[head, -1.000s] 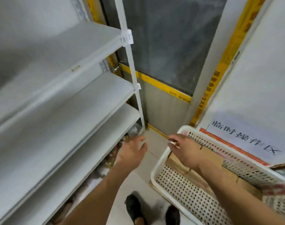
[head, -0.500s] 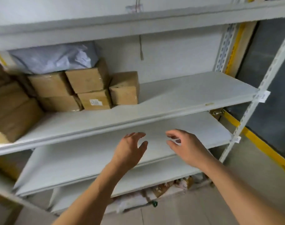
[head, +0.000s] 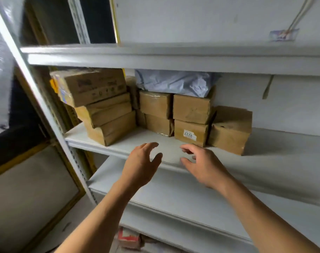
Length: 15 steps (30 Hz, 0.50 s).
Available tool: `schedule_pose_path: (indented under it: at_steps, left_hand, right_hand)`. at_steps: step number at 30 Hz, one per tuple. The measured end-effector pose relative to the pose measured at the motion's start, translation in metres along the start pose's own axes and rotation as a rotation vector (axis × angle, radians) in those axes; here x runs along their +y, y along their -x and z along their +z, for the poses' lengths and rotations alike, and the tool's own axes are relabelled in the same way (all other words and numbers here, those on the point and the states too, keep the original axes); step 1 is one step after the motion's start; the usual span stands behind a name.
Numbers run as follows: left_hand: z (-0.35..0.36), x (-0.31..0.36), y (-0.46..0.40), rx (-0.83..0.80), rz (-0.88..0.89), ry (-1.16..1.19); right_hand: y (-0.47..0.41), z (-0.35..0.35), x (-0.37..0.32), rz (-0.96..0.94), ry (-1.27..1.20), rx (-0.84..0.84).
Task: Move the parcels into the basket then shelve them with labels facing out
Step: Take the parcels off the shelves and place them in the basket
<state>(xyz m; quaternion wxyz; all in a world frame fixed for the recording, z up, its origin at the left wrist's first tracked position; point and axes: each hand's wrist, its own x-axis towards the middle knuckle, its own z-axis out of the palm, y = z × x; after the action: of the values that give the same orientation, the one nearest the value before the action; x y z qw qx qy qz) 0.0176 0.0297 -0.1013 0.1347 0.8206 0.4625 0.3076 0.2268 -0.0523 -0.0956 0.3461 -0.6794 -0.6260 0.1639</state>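
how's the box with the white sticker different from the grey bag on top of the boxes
The labelled box is brown, rigid, squared cardboard on the shelf with a white sticker facing out; the grey bag is soft, crumpled, wider, shows no label, and lies on other boxes. Neither is touched by a hand.

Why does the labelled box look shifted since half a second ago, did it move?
No. The labelled box sits in the same spot among its neighbouring boxes on the shelf; only the camera turned left.

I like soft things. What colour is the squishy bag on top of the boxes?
Pale grey-blue bag, best seen in the head view.
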Motion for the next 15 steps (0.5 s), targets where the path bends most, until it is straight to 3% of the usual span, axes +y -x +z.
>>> schedule_pose_path:
  at_steps: [8, 15]
  left_hand:
    - [-0.068, -0.046, -0.019, 0.223, -0.208, -0.106]
    - [-0.135, -0.096, -0.044, 0.518, -0.33, -0.008]
  right_hand:
    - [-0.098, 0.037, -0.062, -0.237, -0.06, -0.149]
    - [-0.15, 0.078, -0.137, -0.335, -0.228, -0.193]
